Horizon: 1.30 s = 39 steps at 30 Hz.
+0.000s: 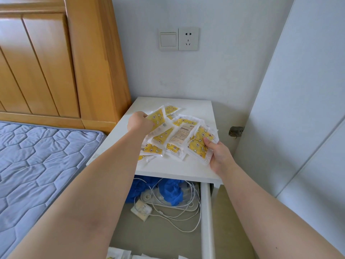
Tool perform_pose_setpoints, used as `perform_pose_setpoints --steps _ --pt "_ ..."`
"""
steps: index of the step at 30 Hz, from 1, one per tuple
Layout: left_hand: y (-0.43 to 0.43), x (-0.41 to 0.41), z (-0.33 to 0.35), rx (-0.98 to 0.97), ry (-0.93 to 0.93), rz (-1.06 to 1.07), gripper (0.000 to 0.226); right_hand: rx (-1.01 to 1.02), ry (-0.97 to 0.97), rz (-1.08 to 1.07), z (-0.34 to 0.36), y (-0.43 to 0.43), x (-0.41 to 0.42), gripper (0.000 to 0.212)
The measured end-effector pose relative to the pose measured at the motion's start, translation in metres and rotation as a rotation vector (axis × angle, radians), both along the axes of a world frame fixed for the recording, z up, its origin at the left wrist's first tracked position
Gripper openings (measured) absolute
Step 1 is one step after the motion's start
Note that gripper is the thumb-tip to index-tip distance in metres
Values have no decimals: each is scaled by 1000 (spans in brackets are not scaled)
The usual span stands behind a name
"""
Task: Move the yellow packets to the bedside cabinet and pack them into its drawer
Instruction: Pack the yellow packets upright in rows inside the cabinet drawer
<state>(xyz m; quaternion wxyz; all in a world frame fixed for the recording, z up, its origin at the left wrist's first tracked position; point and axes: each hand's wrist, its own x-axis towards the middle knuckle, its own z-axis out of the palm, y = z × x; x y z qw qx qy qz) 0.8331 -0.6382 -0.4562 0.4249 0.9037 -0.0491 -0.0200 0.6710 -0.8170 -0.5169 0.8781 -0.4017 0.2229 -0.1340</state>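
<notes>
A wooden headboard (pixel 46 62) and a blue quilted mattress (pixel 37 165) fill the left side, with a pale wall behind. Between the bed and a white panel on the right stands the white bedside cabinet (pixel 196 105), its drawer (pixel 206 212) pulled out towards the person. The yellow packets (pixel 168 139) lie in a loose, overlapping heap on the cabinet top, none of them in the drawer's visible middle. Both bare arms reach over the open drawer to the heap. The left hand (pixel 139 121) has its fingers curled on a packet at the heap's far left edge. The right hand (pixel 220 156) pinches another at the near right corner, thumb on top. In the drawer lie crumpled blue material (pixel 171 191), a white power strip (pixel 149 198), tangled white cables (pixel 179 215) and a small white pack (pixel 141 210). On the wall above are a light switch (pixel 168 39) and a socket (pixel 188 39) side by side.
</notes>
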Motion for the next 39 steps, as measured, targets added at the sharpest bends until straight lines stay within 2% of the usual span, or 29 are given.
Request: perform_pose_setpoints --steps 4,12,17,21,24,27,29,32,39 --pt "3 -3 10 -274 30 29 19 -4 -3 6 0 -1 -1 46" --pt "10 -49 16 -636 167 -17 17 -21 20 -72 12 15 -10 49" --pt "22 -89 9 -834 354 -67 19 17 18 110 21 37 -42 18" --pt "36 -120 -13 -977 526 -124 31 88 -2 175 18 57 -71 17" --pt "48 -139 -36 -999 621 -93 33 83 39 182 11 68 -87 19" --pt "61 -156 -63 -893 713 -171 38 61 59 186 2 77 -99 20" --pt "70 -168 -77 -824 802 -185 30 23 86 198 -5 84 -105 18" --pt "83 -181 -92 -831 921 -201 24 -40 140 215 -14 94 -112 19" --pt "118 -185 -132 -750 862 -127 19 -150 289 183 -33 114 -119 21"
